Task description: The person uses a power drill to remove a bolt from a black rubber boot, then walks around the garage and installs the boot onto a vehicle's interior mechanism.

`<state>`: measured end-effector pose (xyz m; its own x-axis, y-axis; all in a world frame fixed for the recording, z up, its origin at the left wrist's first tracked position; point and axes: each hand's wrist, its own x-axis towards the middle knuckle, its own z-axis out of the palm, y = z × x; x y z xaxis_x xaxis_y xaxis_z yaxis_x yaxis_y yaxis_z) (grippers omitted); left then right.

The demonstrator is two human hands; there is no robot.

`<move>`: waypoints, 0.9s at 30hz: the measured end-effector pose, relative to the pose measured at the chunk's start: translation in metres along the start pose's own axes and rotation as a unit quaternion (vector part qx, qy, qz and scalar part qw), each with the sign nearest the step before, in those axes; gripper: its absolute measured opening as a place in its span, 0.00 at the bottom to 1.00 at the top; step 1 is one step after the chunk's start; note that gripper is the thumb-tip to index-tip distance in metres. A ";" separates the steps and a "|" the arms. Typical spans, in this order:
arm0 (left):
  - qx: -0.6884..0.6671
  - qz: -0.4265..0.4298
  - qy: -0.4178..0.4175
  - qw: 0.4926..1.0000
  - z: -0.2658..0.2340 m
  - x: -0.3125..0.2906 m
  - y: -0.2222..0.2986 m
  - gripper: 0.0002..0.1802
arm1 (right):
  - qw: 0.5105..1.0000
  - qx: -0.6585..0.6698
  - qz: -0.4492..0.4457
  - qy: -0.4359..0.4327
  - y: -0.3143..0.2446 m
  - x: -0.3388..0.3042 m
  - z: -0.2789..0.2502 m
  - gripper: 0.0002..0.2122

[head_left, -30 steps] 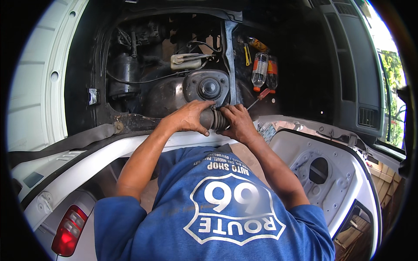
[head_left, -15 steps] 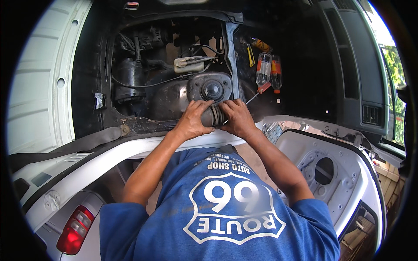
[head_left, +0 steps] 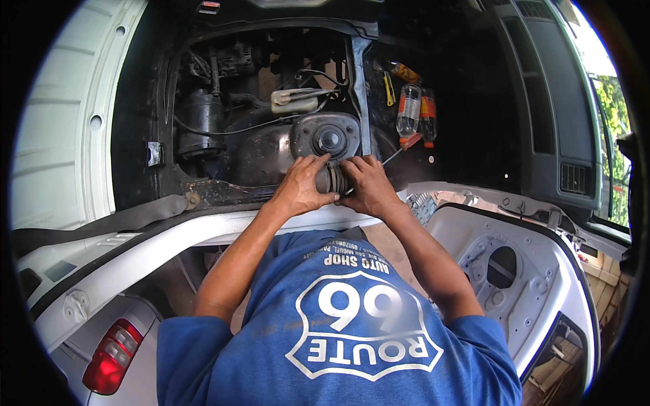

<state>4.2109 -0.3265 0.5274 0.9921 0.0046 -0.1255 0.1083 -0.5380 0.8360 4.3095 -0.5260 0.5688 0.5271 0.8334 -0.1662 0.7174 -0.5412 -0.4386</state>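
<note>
A dark ribbed rubber-like piece, short and round, like a hose or boot (head_left: 328,181), is held between my two hands at the near edge of the open bay. My left hand (head_left: 301,187) grips its left side, thumb on the near side and fingers over the top. Curled round its right side is my right hand (head_left: 369,185), which hides much of it. Just beyond the piece lies a round black mount (head_left: 329,140) on a grey metal plate. I cannot tell whether the piece touches this plate.
A pale reservoir (head_left: 294,101) with thin hoses and a black canister (head_left: 202,123) sit deeper in the bay. On the dark floor to the right lie plastic bottles (head_left: 409,111), a yellow cutter (head_left: 388,89) and a screwdriver (head_left: 408,141). An open white door (head_left: 467,237) stands at right.
My left thumb has slid slightly right across the near side of the ribbed piece, and the hands are a little closer together. Both still hold it.
</note>
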 end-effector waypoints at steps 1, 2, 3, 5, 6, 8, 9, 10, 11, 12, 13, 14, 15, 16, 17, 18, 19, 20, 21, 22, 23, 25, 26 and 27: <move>-0.004 -0.002 -0.010 1.000 0.000 0.000 0.000 0.52 | 1.000 0.018 -0.006 -0.011 0.000 -0.001 -0.005 0.37; 0.001 -0.016 -0.022 1.000 0.000 0.000 0.000 0.51 | 0.999 0.036 -0.011 -0.013 0.000 -0.002 -0.009 0.37; -0.004 -0.017 -0.026 1.000 -0.001 0.000 0.000 0.51 | 0.998 0.041 -0.009 -0.035 -0.001 -0.003 -0.012 0.36; 0.001 -0.031 -0.038 0.999 -0.001 0.001 0.000 0.50 | 0.997 0.051 -0.002 -0.064 -0.001 -0.004 -0.016 0.36; -0.002 -0.033 -0.047 0.998 -0.002 0.003 -0.001 0.49 | 0.996 0.050 -0.001 -0.073 -0.001 -0.004 -0.018 0.37; -0.007 -0.022 -0.062 0.998 -0.006 0.005 -0.005 0.49 | 0.995 0.049 -0.009 -0.087 0.001 -0.004 -0.019 0.38; -0.022 -0.016 -0.064 0.998 -0.007 0.006 -0.006 0.48 | 0.995 0.050 -0.002 -0.083 0.002 -0.005 -0.020 0.38; -0.028 -0.014 -0.063 0.998 -0.008 0.006 -0.007 0.47 | 0.996 0.052 -0.006 -0.069 0.004 -0.005 -0.020 0.39; -0.025 -0.025 -0.070 0.997 -0.009 0.005 -0.007 0.46 | 0.997 0.050 -0.004 -0.059 0.005 -0.006 -0.021 0.39; -0.043 -0.021 -0.061 0.997 -0.010 0.005 -0.006 0.45 | 0.996 0.046 0.009 -0.072 0.006 -0.006 -0.020 0.39; -0.053 -0.028 -0.063 0.996 -0.012 0.004 -0.005 0.45 | 0.995 0.039 0.030 -0.090 0.007 -0.006 -0.020 0.40; -0.053 -0.042 -0.069 0.995 -0.013 0.003 -0.003 0.44 | 0.991 0.033 0.056 -0.116 0.007 -0.007 -0.020 0.40; -0.055 -0.056 -0.078 0.994 -0.014 0.003 -0.002 0.43 | 0.992 0.044 0.047 -0.105 0.007 -0.008 -0.019 0.40; -0.047 -0.077 -0.090 0.992 -0.015 0.002 -0.001 0.42 | 0.992 0.056 0.041 -0.103 0.008 -0.008 -0.019 0.40; -0.035 -0.093 -0.099 0.990 -0.016 0.003 0.000 0.40 | 0.992 0.071 0.034 -0.095 0.008 -0.009 -0.018 0.40; -0.056 -0.093 -0.105 0.989 -0.018 0.003 0.001 0.39 | 0.993 0.070 0.033 -0.089 0.008 -0.010 -0.017 0.40; -0.073 -0.088 -0.108 0.987 -0.019 0.004 0.000 0.38 | 0.994 0.071 0.032 -0.077 0.007 -0.011 -0.016 0.39; -0.086 -0.088 -0.108 0.987 -0.020 0.004 0.000 0.37 | 0.994 0.073 0.034 -0.074 0.007 -0.012 -0.015 0.38; -0.105 -0.080 -0.103 0.986 -0.020 0.004 -0.001 0.37 | 0.994 0.076 0.029 -0.067 0.007 -0.012 -0.014 0.38; -0.119 -0.076 -0.095 0.985 -0.019 0.004 -0.002 0.36 | 0.994 0.081 0.026 -0.068 0.008 -0.013 -0.014 0.38; -0.126 -0.088 -0.093 0.984 -0.017 0.004 -0.003 0.35 | 0.994 0.086 0.024 -0.067 0.008 -0.013 -0.013 0.38; -0.134 -0.082 -0.082 0.984 -0.015 0.001 -0.004 0.34 | 0.994 0.082 0.016 -0.066 0.008 -0.011 -0.012 0.38; -0.137 -0.078 -0.074 0.985 -0.013 0.000 -0.004 0.33 | 0.994 0.080 0.018 -0.071 0.007 -0.011 -0.011 0.38; -0.136 -0.084 -0.083 0.984 -0.013 0.002 -0.004 0.33 | 0.994 0.082 0.013 -0.070 0.006 -0.009 -0.011 0.38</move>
<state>4.2137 -0.3131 0.5306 0.9372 -0.0758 -0.3405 0.3050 -0.2956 0.9053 4.3140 -0.5383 0.5769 0.4681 0.8328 -0.2955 0.6140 -0.5471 -0.5690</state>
